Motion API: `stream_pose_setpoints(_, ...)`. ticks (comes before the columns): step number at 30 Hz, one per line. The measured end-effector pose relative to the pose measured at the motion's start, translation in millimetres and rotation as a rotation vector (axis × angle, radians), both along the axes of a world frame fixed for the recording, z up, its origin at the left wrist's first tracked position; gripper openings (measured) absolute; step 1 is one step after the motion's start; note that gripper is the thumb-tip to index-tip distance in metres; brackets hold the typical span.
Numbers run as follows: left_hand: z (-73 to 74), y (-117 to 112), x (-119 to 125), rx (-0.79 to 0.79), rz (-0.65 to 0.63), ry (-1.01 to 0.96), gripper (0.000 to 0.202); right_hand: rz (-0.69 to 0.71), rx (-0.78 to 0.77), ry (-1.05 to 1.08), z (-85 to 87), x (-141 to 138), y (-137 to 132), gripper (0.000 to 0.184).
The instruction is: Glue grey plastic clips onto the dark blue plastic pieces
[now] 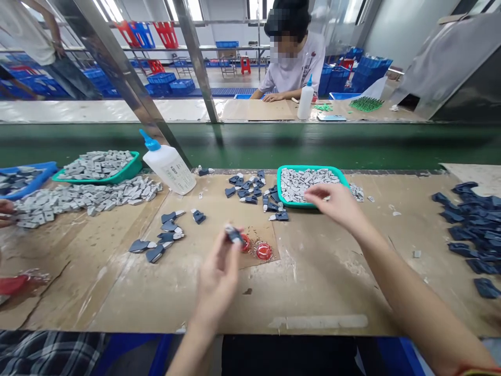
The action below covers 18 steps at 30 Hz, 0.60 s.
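My left hand (219, 266) is closed around a dark blue plastic piece (234, 235) with a pale grey end, held up above the cardboard. Behind it are two red round dishes (264, 251), one partly hidden by my fingers. My right hand (332, 203) reaches over the front rim of a green basket (313, 204) full of small light grey pieces (299, 183). Its fingertips are pinched together; what lies between them is too small to make out. Several dark blue pieces with pale ends (246, 185) lie left of the basket, and more (164, 235) lie further left.
A white bottle with a blue nozzle (168, 167) leans at the back left. Beyond it are a heaped green basket (131, 168) and loose grey pieces (94, 201). Dark blue parts (469, 230) pile up at right. Another person's hand (6, 211) shows at far left; a co-worker (293, 68) sits opposite.
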<state>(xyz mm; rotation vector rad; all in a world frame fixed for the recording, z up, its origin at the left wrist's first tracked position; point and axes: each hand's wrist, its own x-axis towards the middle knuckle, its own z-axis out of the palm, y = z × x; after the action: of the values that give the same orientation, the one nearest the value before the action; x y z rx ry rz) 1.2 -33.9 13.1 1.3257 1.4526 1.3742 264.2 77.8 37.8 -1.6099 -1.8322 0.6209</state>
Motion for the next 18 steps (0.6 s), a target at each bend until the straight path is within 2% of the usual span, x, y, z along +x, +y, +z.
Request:
stream_pose_setpoints(2, -1.4, 12, -38, 0.075, 0.126, 0.207, 0.043, -0.073, 0.050, -0.311, -8.1, 17, 39, 0.014)
stream_pose_setpoints(4, -4.4, 24, -80, 0.080, 0.264, 0.503, 0.044, -0.080, 0.047, -0.382, -18.8, 26, 69, 0.012)
stream_pose_setpoints(6, -8.5, 34, -119, 0.021, 0.361, 0.777, 0.048, -0.075, 0.026, -0.388, -29.5, 27, 86, 0.010)
stream_pose_setpoints(8, -12.2, 44, -151, -0.039, 0.384, 0.967, 0.050, -0.080, 0.012, -0.392, -38.3, 25, 93, 0.012)
stream_pose_setpoints(10, -14.2, 55, -171, -0.071, 0.333, 1.084, 0.050, -0.081, 0.011, -0.394, -44.4, 24, 94, 0.013)
stream_pose_setpoints(12, -13.5, 68, -177, -0.068, 0.278, 1.148, 0.048, -0.076, 0.011, -0.402, -47.7, 26, 93, 0.012)
stream_pose_setpoints(14, -10.3, 82, -171, -0.020, 0.242, 1.157, 0.047, -0.072, 0.008, -0.423, -48.9, 28, 92, 0.010)
stream_pose_setpoints(18, -2.8, 120, -133, 0.086, 0.057, 1.099, 0.045, -0.055, 0.031, -0.496, -49.3, 27, 89, 0.009)
